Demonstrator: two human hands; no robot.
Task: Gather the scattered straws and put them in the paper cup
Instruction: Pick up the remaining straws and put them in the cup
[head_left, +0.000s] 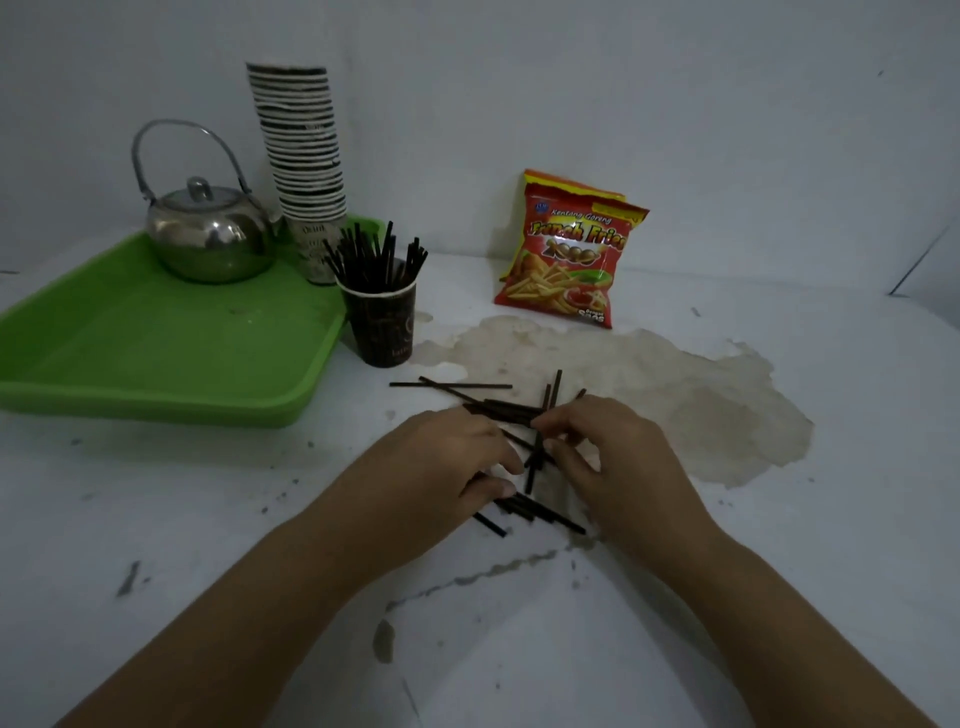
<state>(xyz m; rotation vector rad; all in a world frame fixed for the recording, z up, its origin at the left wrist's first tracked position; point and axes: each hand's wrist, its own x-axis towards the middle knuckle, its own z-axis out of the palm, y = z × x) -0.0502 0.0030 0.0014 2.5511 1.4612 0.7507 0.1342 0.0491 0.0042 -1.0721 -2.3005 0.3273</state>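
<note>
Several thin black straws (483, 387) lie scattered on the white table in front of me. My left hand (447, 462) and my right hand (608, 462) are both down on the pile, their fingers curled around a bunch of straws (532, 467) between them. More straw ends (550, 517) stick out beneath my hands. A dark paper cup (384, 327) stands upright beyond the pile to the left, with several straws standing in it.
A green tray (156, 353) at the left carries a steel teapot (208, 234) and a tall stack of paper cups (304, 156). A red snack bag (566, 254) leans on the wall. A brown stain (675, 379) spreads across the table.
</note>
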